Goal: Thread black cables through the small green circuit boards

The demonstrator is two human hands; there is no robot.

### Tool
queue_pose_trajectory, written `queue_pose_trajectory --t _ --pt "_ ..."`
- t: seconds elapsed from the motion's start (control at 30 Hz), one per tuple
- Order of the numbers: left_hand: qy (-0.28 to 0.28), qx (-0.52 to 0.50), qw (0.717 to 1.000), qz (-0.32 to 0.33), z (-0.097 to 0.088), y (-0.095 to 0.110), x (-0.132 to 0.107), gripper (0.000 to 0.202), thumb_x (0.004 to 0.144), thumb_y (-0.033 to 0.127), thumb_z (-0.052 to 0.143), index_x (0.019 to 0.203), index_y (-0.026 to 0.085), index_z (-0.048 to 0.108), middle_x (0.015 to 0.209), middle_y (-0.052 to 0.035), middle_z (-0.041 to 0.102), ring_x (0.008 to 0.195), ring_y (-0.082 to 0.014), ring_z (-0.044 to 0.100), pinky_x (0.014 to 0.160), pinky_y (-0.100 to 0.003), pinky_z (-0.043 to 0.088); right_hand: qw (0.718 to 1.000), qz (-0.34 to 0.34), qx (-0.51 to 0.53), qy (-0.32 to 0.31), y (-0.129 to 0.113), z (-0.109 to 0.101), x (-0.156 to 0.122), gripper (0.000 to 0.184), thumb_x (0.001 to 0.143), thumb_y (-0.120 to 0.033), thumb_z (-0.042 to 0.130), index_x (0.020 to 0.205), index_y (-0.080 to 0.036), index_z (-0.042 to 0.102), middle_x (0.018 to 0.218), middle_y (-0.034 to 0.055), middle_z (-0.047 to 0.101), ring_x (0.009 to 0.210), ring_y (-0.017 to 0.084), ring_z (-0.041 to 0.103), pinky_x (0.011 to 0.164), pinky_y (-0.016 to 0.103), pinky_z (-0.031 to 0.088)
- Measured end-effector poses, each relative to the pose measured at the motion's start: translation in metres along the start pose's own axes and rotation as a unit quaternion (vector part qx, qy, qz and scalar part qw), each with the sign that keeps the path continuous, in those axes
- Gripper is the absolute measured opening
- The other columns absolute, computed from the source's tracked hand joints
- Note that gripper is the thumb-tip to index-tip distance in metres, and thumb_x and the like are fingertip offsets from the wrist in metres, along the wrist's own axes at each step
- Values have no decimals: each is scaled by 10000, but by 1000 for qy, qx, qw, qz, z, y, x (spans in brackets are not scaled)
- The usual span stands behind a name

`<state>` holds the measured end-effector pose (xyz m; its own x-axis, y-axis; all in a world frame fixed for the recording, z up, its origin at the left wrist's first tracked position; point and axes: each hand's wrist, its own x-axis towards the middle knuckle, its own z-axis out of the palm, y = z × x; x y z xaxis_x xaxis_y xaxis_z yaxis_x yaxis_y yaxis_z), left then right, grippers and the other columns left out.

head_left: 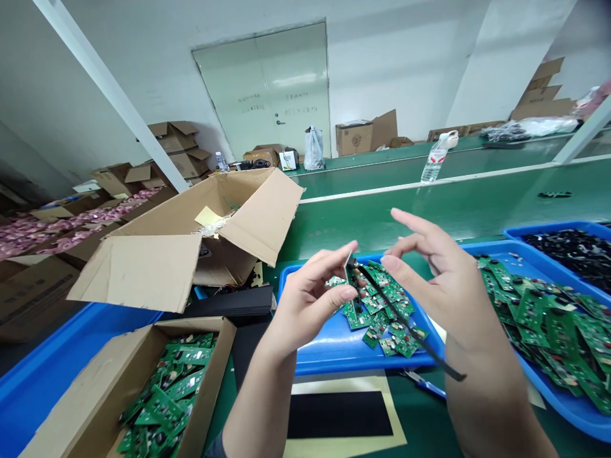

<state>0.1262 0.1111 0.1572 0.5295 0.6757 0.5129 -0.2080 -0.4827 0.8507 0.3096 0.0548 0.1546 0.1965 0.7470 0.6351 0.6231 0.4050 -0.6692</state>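
Observation:
Between its thumb and fingers my left hand (310, 296) pinches a small circuit board (350, 270), held on edge above a blue tray. From the board's upper part a black strip (403, 321), like a cable tie, runs down to the right with its far end loose. My right hand (436, 270) is beside it, fingers apart and index finger stretched out, holding nothing. Below both hands, the blue tray (315, 356) carries many green circuit boards (389, 292).
A cardboard box (224, 356) of boards stands at left, below a larger open carton (157, 216). Another blue tray (529, 375) lies right, beside a bin of black parts (573, 251). Blue-handled pliers (424, 383), a black sheet (338, 415) and a bottle (433, 162) are on the bench.

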Motion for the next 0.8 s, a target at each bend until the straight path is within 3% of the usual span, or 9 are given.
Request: queue_pose_trajectory --t 0.07,0.13,0.33,0.5,0.6,0.8 --pt "12 -8 1000 6 1 0 0 447 831 362 703 1263 265 639 1043 -89 690 896 -179 625 761 -270 551 998 -56 1 15 -2 0 0 282 874 -305 632 1147 -233 641 964 69 678 913 217 654 744 337 545" --pt "11 -17 1000 7 4 -1 0 435 834 352 701 1254 257 640 1073 -97 702 918 -189 638 770 -277 552 995 -102 11 12 -7 4 -1 140 872 -254 632 1002 -221 674 1008 77 674 970 221 648 831 366 541" --pt "5 -40 999 -19 10 -1 -1 417 852 332 682 1255 245 619 989 -67 676 851 -159 601 740 -256 529 982 -174 -1 77 -12 19 -2 118 853 -102 614 849 -220 628 820 23 685 816 169 659 981 431 497" --pt "34 -17 999 -20 13 1 -1 256 899 285 614 1150 237 641 696 20 535 637 -107 477 594 -215 448 978 -197 -35 56 -10 19 0 151 861 -85 585 834 -233 574 791 6 691 775 166 663 953 436 513" --pt "58 -5 998 -25 14 0 -1 156 891 279 621 1029 215 659 675 25 510 602 -100 461 549 -207 419 978 -202 -38 38 -10 19 0 143 862 -93 576 834 -232 561 783 12 686 754 171 659 893 416 534" --pt "82 28 996 -27 16 -2 -2 152 889 283 614 1009 196 647 668 24 525 588 -96 490 524 -195 427 982 -182 -43 13 -11 20 -1 94 878 -139 566 843 -225 552 760 28 674 758 190 659 712 340 526"
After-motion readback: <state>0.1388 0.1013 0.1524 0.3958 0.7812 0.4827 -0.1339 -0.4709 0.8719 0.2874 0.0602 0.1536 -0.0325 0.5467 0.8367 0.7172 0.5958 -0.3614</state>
